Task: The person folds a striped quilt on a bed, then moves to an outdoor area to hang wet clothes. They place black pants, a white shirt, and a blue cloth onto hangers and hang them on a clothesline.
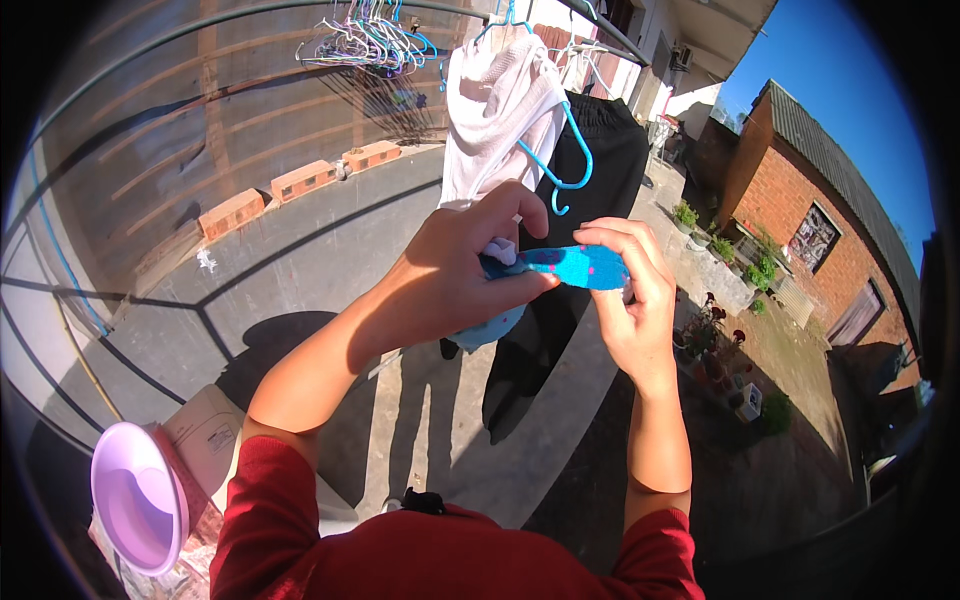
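Between my hands is a blue sock (581, 266) with pink dots, stretched sideways in front of my chest. My left hand (457, 262) grips its left part, where a small bunch of whitish cloth (501, 251) and a paler blue part (491, 328) also show. My right hand (637, 292) pinches the right end between thumb and fingers. Just beyond hangs a white garment (495, 120), with a blue plastic hanger (574, 161) dangling by it. Black trousers (600, 165) with an elastic waistband hang behind the sock.
Several wire hangers (375, 41) cluster on a metal rail (225, 24) overhead. A purple plastic basin (139, 499) stands at lower left by a cardboard box (206, 435). Bricks (304, 180) line the wall's foot. Potted plants (712, 337) and a brick building (795, 195) are at right.
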Tool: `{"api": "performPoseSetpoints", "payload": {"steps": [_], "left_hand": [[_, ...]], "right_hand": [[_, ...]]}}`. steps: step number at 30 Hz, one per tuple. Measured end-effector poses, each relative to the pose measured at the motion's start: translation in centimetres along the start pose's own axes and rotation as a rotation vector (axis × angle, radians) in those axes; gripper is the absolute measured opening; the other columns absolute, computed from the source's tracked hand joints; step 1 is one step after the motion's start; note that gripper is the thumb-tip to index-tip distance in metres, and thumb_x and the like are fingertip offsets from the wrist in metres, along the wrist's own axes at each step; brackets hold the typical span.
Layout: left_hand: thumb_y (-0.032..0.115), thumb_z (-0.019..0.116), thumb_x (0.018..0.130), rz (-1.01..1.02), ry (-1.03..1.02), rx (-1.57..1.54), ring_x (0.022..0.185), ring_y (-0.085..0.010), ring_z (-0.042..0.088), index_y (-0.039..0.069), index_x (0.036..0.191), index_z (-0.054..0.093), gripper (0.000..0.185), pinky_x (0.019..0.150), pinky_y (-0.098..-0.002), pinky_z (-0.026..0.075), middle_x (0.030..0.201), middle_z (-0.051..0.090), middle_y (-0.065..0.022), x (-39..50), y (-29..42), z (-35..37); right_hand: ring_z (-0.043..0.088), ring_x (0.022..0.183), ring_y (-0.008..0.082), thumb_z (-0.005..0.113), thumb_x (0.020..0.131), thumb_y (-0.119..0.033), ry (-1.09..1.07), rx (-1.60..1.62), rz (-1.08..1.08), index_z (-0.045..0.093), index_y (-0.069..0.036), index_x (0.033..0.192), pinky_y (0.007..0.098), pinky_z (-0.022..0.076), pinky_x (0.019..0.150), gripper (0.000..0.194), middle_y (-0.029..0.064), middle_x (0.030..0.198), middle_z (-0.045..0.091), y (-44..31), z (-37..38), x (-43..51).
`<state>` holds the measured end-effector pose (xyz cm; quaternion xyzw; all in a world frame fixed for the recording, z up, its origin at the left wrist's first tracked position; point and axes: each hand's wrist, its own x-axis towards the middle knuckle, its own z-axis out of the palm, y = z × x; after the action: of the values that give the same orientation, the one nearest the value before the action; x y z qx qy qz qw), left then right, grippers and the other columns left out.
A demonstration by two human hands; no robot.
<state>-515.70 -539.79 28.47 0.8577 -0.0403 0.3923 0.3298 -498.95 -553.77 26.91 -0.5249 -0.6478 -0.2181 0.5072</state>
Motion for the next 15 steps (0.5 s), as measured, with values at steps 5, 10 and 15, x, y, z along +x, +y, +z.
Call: {"api": "performPoseSetpoints", "payload": {"steps": [5, 10, 15], "left_hand": [[0.024, 0.071, 0.083, -0.145, -0.145, -0.192, 0.069, -0.0115, 0.058, 0.005, 0.096, 0.07, 0.022, 0.066, -0.028, 0.046, 0.077, 0.063, -0.0045, -0.1, -1.5, -0.7], [0.02, 0.065, 0.088, -0.146, -0.111, -0.42, 0.071, -0.0092, 0.059, 0.002, 0.096, 0.07, 0.021, 0.066, -0.0257, 0.046, 0.076, 0.064, -0.0027, 0.9, -3.4, -1.0], [0.014, 0.061, 0.091, -0.238, -0.017, -0.638, 0.066, -0.0079, 0.058, 0.001, 0.097, 0.067, 0.016, 0.06, -0.0219, 0.047, 0.079, 0.064, -0.0026, 2.2, -3.9, -1.3]], "right_hand": [[0.061, 0.084, 0.0184, 0.07, 0.083, -0.003, -0.289, 0.234, 0.036, 0.058, 0.001, 0.099, 0.03, 0.0478, 0.077, 0.021, 0.0107, 0.099, 0.062, 0.4, -2.2, -0.6], [0.061, 0.075, 0.0109, 0.053, 0.099, -0.03, -0.371, 0.683, 0.545, 0.064, -0.001, 0.096, 0.025, 0.0464, 0.07, 0.031, 0.0027, 0.08, 0.065, 1.1, -2.7, 1.1], [0.062, 0.074, 0.0114, 0.061, 0.087, -0.015, -0.371, 0.906, 0.605, 0.059, -0.004, 0.102, 0.0253, 0.0484, 0.067, 0.019, 0.0034, 0.084, 0.064, 2.2, -1.0, 4.2]]}}
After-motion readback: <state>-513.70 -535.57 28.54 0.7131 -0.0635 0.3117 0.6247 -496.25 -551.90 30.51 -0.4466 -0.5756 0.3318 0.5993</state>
